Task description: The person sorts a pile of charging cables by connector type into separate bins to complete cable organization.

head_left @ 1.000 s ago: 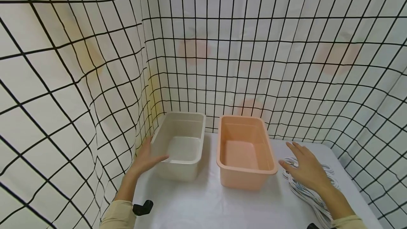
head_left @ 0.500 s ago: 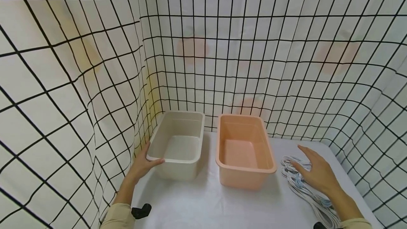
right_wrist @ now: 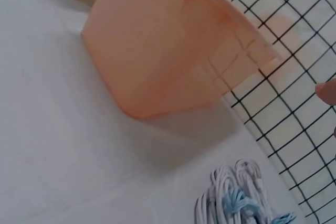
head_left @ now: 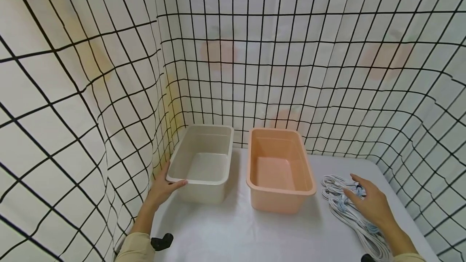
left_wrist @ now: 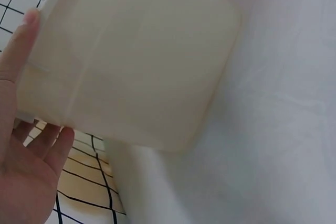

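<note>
your left hand (head_left: 159,191) holding the white tub (head_left: 205,194) at its eight o'clock corner, your right hand (head_left: 374,206) wide near white cords (head_left: 346,216), four o'clock from the orange tub (head_left: 278,201)

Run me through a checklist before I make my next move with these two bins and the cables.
1. Left hand in contact with the off-white bin: ok, at its near left corner.
2. Both bins upright and apart: ok, with a gap between the off-white one and the peach bin.
3. Bin insides: ok, nothing visible in either.
4. Right hand gripping the cables: not ok, it is over them but holds nothing.
5. Cables tied: ok for what shows, with light blue ties around them.
6. Number of cable bundles: cannot tell, the right hand covers part.
</note>
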Available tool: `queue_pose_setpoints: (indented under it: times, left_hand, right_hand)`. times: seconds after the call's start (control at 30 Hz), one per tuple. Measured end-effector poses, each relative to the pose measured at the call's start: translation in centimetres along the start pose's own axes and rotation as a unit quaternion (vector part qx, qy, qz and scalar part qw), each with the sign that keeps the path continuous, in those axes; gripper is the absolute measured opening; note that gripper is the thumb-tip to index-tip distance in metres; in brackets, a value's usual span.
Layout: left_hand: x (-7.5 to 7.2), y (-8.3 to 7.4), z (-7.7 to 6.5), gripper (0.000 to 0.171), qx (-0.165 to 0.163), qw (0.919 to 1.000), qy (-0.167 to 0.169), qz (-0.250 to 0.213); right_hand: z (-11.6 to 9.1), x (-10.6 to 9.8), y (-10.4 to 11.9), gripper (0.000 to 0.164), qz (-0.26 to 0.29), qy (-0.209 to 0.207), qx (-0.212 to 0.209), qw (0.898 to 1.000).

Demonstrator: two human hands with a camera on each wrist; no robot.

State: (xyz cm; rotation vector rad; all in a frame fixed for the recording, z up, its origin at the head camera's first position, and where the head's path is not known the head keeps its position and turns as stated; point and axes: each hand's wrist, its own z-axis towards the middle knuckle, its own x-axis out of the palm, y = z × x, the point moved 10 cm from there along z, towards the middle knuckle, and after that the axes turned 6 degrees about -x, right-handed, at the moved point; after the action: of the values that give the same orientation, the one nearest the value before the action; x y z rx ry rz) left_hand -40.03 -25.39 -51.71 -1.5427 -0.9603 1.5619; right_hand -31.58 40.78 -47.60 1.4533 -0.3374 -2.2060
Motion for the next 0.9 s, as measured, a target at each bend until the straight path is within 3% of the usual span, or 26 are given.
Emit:
queue_pose_setpoints:
  times: [0.37, 0.53, 0.9]
  left_hand:
    - [0.0, 0.0, -0.1, 0.113, 0.002, 1.0000, -0.004, -0.003]
    - [0.0, 0.0, 0.0, 0.112, 0.010, 0.9999, -0.005, -0.012]
    - [0.0, 0.3, -0.2, 0.114, -0.009, 0.9996, 0.000, -0.028]
  right_hand:
    - [-1.8, 2.4, -3.2, 0.074, -0.022, 0.042, 0.036, 0.998]
    - [-2.3, 4.7, -4.8, 0.082, -0.022, 0.066, 0.077, 0.995]
    - [-3.7, 8.3, -8.9, 0.099, -0.011, 0.120, 0.156, 0.980]
